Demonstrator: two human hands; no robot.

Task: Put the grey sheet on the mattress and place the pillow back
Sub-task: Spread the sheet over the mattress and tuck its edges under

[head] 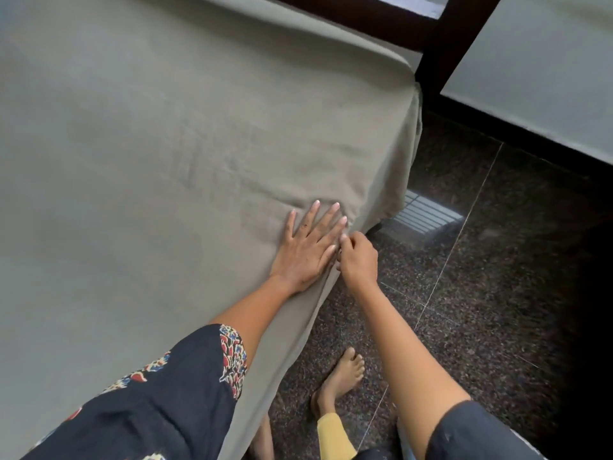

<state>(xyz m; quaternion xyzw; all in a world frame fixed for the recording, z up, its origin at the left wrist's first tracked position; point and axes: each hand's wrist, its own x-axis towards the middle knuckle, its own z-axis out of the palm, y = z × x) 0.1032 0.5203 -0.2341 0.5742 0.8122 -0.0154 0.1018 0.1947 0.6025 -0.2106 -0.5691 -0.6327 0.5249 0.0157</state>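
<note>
At the side edge of the grey sheet [149, 144], spread flat and draping floorward, my left hand [306, 250] presses down with fingers [326, 219] apart while my right hand [358, 257] pinches the fabric just beside it. Dark speckled stone floor tiles [497, 260] run to a pale wall [547, 78].

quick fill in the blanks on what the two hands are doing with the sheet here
The left hand lies ____ on the grey sheet, fingers straight.
The right hand pinches the sheet's edge beside the left ____.
The ____ that the task names is not in view.
Missing: flat; thumb; pillow.
</note>
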